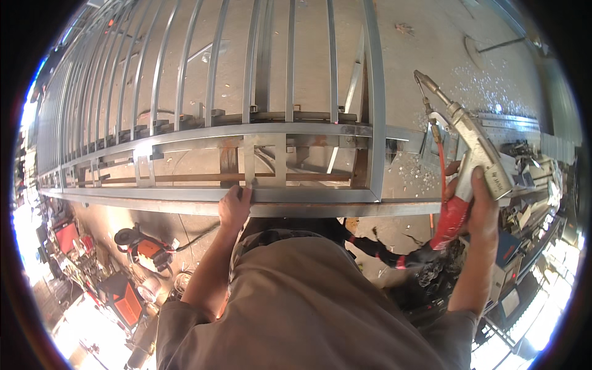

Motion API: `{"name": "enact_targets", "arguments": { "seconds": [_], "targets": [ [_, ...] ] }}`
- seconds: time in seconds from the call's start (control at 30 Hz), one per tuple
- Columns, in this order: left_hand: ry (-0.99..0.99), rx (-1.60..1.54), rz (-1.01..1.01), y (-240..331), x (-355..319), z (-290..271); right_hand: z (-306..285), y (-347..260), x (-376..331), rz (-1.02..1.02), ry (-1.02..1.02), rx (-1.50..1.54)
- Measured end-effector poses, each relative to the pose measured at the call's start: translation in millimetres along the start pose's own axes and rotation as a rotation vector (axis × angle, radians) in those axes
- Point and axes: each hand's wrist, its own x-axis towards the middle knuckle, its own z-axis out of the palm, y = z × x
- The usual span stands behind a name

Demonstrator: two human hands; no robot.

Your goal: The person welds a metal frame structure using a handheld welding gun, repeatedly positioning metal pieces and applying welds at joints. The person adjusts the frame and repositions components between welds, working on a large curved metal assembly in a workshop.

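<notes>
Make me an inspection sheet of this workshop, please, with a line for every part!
Surface: grey floor, with pale specks on the right.
Job's things: barred metal frame; silver torch with a red handle.
Clutter: jumbled items at right, too small to name.
Grips: left grip touches the frame's near edge; right grip holds the torch.
Cables: orange hose beside the torch; black cable leading from its handle.
Surroundings: orange-and-black machine at lower left.

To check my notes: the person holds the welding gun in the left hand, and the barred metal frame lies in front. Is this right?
Only the side is wrong: the head view shows the welding gun in the right hand. The barred metal frame does lie in front.
</notes>
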Motion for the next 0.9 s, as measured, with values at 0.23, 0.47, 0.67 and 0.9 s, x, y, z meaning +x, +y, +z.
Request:
{"name": "enact_targets", "arguments": {
  "seconds": [0.23,0.47,0.67,0.9],
  "targets": [
    [0.011,-0.026,0.424,2.9,-9.4,-2.3,79.3,74.5,-41.9,0.054,0.251,-0.206],
    [0.079,0.096,0.918,0.3,13.0,2.6,153.8,139.0,-59.6,-0.012,0.433,-0.440],
    [-0.027,0.136,0.961,-0.8,14.2,0.0,192.5,152.6,-59.6,0.025,0.461,-0.560],
    [-0.058,0.123,1.085,59.3,32.0,-5.3,203.5,159.8,-38.5,0.032,0.515,-0.594]
  ]
}}
